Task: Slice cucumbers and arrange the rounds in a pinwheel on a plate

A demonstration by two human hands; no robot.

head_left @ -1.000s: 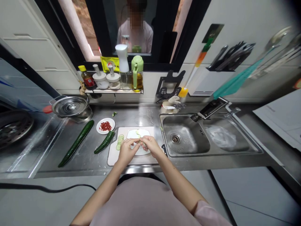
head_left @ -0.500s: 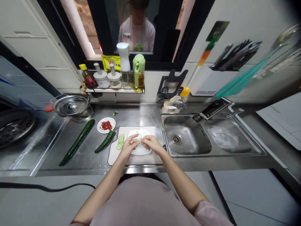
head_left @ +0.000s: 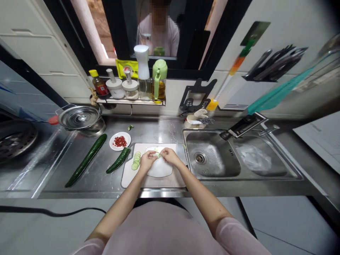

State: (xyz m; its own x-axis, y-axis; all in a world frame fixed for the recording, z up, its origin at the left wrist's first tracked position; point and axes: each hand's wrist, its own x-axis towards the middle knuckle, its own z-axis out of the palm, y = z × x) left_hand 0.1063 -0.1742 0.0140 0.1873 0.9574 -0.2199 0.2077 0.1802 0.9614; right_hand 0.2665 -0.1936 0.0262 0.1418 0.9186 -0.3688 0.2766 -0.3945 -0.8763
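Over the far part of a white plate [head_left: 159,170], my left hand [head_left: 147,161] and my right hand [head_left: 169,156] meet with fingertips closed on a cucumber slice [head_left: 158,155]. The fingers partly cover it. More pale green pieces seem to lie on the plate just beyond; their shape is hard to make out. Beneath the plate is a light cutting board [head_left: 129,181]. A row of overlapping cucumber slices [head_left: 136,161] rests on its left side. Left of the board lies a cut length of cucumber [head_left: 118,160].
Farther left are a whole cucumber [head_left: 86,160] and a small plate [head_left: 112,144] of chopped red bits. A lidded pot [head_left: 81,118] stands behind. Seasoning jars and an oil bottle [head_left: 159,81] line a shelf. The double sink [head_left: 212,156] is to the right.
Both hands have moved a little toward the plate's far edge with the slice between them, uncovering more of the plate's near half. The camera view has shifted slightly.
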